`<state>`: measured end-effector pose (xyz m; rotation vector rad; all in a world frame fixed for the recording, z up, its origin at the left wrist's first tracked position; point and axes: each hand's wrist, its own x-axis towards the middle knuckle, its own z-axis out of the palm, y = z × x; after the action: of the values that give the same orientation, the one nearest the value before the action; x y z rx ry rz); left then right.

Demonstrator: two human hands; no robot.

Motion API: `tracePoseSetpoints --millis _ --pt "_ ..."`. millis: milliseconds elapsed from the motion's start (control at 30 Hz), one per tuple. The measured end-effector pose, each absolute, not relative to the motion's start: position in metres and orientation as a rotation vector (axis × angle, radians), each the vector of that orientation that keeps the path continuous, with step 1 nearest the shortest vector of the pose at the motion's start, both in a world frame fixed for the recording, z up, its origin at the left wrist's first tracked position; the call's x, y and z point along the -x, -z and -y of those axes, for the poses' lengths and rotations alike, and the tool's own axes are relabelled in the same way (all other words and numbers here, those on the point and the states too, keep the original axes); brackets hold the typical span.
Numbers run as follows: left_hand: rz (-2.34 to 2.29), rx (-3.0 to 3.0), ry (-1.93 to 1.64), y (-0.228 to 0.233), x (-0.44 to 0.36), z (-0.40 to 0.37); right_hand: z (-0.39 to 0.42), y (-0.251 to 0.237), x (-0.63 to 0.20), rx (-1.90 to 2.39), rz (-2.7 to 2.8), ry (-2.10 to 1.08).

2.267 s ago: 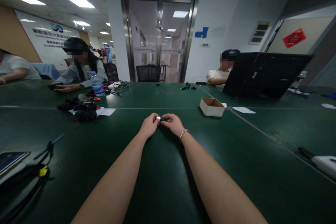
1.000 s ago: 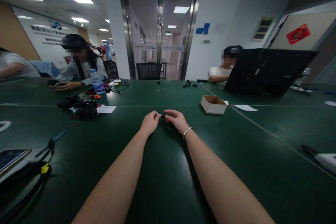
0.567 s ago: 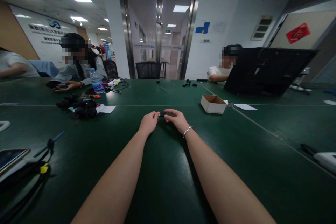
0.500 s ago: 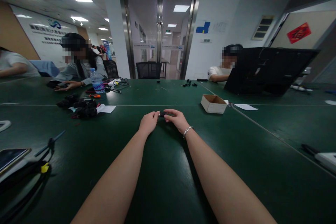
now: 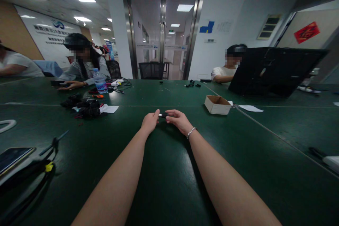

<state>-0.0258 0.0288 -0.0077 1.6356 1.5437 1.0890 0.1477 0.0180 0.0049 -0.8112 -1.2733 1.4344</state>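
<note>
Both my arms reach out over the dark green table (image 5: 164, 169). My left hand (image 5: 149, 122) and my right hand (image 5: 178, 120) meet at the fingertips and pinch a small black part (image 5: 163, 115) with a silvery end between them, just above the tabletop. A thin bracelet (image 5: 191, 132) circles my right wrist. The part is too small to make out in detail.
A small open cardboard box (image 5: 217, 105) sits right of my hands, with paper (image 5: 250, 108) beyond it. A heap of black parts (image 5: 84, 107) lies far left, near a water bottle (image 5: 100, 82). A phone (image 5: 13, 155) and black cable (image 5: 45, 166) lie near left. A black laptop (image 5: 272, 70) stands right. Other people sit opposite.
The view has shifted slightly and my hands sit a little farther out. They hold the small part together throughout; its silvery end shows again now.
</note>
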Motion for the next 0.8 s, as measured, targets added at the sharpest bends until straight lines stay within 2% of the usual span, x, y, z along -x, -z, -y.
tracePoseSetpoints --millis 667,800 --pt "-1.362 -1.784 -1.134 0.005 0.022 -0.021 -0.021 -0.004 -0.146 0.807 1.091 -1.498" --pt "-1.259 -1.771 -1.24 0.004 0.019 -0.02 -0.024 -0.001 -0.146 0.812 1.072 -1.462"
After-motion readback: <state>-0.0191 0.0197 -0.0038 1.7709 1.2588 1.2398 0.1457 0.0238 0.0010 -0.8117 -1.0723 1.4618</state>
